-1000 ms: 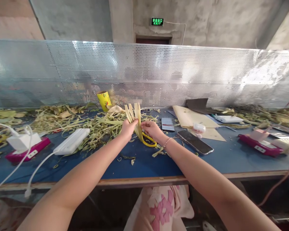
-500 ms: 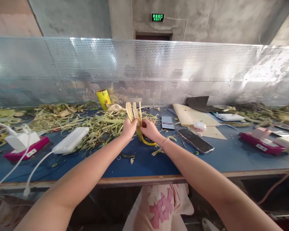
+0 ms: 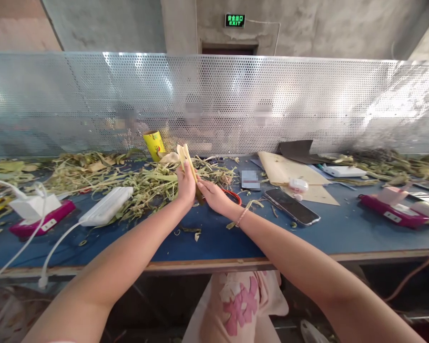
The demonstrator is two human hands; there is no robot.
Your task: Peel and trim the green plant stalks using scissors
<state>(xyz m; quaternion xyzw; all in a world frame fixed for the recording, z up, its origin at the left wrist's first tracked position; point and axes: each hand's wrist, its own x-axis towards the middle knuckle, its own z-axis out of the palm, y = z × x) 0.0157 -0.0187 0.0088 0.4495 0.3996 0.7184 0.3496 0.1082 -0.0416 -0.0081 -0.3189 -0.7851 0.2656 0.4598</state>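
Observation:
My left hand (image 3: 186, 183) is closed round a bundle of pale yellow leaf strips (image 3: 183, 155), held upright over the blue table (image 3: 214, 238). My right hand (image 3: 211, 194) presses against the bundle's lower end, fingers together beside my left palm. Under my right hand lie scissors (image 3: 233, 195); only a reddish handle loop shows. A heap of green leaf scraps (image 3: 143, 183) lies just behind and left of both hands.
A yellow can (image 3: 154, 145) lies tilted at the back. A phone (image 3: 292, 206), a card (image 3: 250, 179), brown paper sheets (image 3: 289, 174) and a pink device (image 3: 393, 215) lie right. Left are a white power bank (image 3: 105, 206), cables and another pink device (image 3: 37, 221). A perforated metal screen (image 3: 307, 105) backs the table.
The fanned strips have been gathered into one tight bundle and tipped left. My right hand moved from the scissors' loop to the bundle's base, against my left hand.

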